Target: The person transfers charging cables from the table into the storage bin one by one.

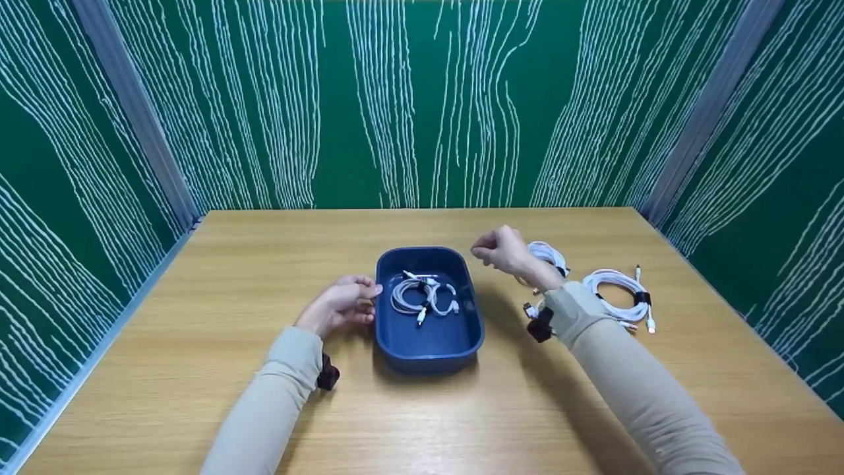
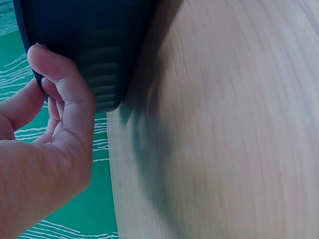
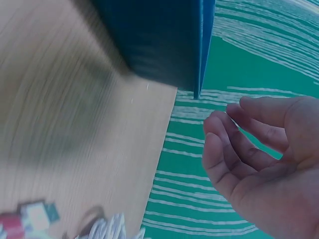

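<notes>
In the head view a dark blue plastic bin (image 1: 428, 363) stands mid-table. Inside it lies a coiled white cable (image 1: 409, 307) with a dark strap and several plugs. My left hand (image 1: 339, 303) pinches the bin's left rim between thumb and fingers, also seen on the bin wall (image 2: 104, 50) in the left wrist view. Off the bin's far right corner, my right hand (image 1: 504, 251) hovers above the table with loosely bent fingers (image 3: 244, 149) and nothing between them. More coiled white cables, one a large coil (image 1: 616, 310) and another a smaller coil (image 1: 546, 254), lie beyond the right forearm.
The right forearm partly covers a cable plug (image 1: 531, 310) and parts of the coils. Green panels (image 1: 422, 105) with white wavy lines surround the wooden table (image 1: 264, 264) at the back and sides. Grey posts (image 1: 142, 112) stand at the rear corners.
</notes>
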